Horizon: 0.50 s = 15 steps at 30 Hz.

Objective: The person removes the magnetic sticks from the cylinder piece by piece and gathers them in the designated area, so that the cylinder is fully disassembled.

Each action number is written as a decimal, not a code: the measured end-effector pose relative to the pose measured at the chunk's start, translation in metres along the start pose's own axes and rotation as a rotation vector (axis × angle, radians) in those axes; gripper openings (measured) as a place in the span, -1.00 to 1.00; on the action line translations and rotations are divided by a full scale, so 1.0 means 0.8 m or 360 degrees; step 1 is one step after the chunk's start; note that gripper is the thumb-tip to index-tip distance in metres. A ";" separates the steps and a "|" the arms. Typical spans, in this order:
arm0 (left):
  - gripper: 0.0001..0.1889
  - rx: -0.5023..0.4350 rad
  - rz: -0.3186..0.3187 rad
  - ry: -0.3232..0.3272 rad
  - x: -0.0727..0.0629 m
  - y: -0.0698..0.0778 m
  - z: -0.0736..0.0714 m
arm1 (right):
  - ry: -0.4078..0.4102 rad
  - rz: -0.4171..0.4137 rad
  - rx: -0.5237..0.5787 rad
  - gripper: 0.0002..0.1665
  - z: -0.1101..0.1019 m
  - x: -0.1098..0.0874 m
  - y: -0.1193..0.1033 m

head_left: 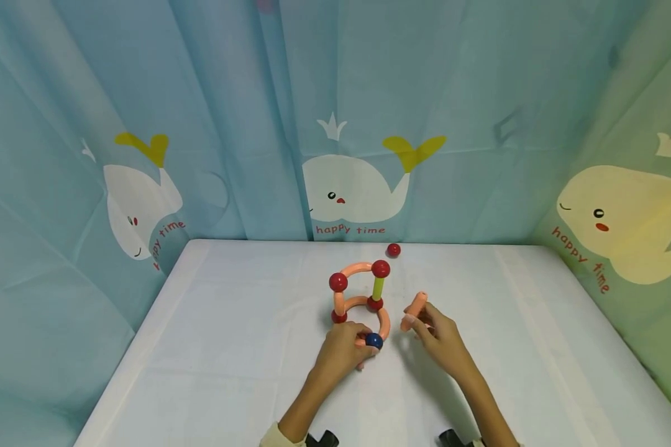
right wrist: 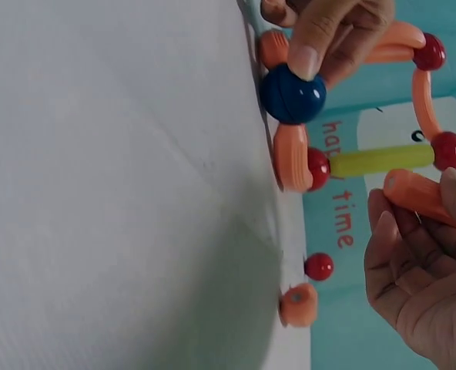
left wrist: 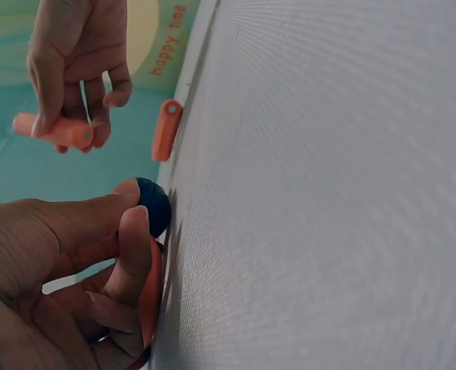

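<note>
Pale covering lay over the table (head_left: 212,347). Nearest, we saw the left hand (head_left: 341,347) pinch a blue ball (head_left: 374,341) at the near end of an orange frame (head_left: 384,323). To its right, the right hand (head_left: 438,336) clamped an orange piece (head_left: 418,303) between thumb and fingers, apart from the frame. We judged that a sideways tug on the ball could have parted its joint, or that a jolt to the yellow-green rod (head_left: 378,288) could have toppled the far, upright part. We thought a loose orange piece (left wrist: 166,129) on the table might obstruct the right hand. Farther off sat a lone red ball (head_left: 394,249), liable to roll if bumped; beyond hung a blue curtain (head_left: 229,93).
</note>
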<state>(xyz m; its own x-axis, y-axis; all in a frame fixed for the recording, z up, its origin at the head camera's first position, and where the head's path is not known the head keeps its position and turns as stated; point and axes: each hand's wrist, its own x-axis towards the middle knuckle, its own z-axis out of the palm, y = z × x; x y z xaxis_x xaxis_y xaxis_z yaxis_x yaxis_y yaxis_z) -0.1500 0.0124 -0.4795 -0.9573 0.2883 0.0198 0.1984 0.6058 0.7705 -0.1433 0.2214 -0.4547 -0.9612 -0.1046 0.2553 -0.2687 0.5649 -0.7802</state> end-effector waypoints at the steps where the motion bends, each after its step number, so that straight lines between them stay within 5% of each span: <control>1: -0.66 0.0005 -0.0002 -0.0001 0.000 0.000 0.000 | 0.0009 0.0014 0.0000 -0.77 -0.002 0.000 0.001; 8: -0.64 0.0028 -0.0001 0.0010 0.000 0.000 0.001 | 0.0112 0.0099 0.0002 -0.71 -0.018 0.002 0.007; 15: -0.63 0.0015 -0.0014 -0.0002 -0.002 0.001 0.001 | 0.0251 0.0262 -0.0180 -0.59 -0.052 0.000 0.022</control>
<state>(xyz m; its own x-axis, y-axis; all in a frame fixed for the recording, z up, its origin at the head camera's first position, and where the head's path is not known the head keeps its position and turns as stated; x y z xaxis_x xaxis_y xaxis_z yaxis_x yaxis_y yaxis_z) -0.1479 0.0131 -0.4791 -0.9589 0.2836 0.0123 0.1918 0.6153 0.7646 -0.1454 0.2654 -0.4451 -0.9674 0.1205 0.2228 -0.0920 0.6525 -0.7521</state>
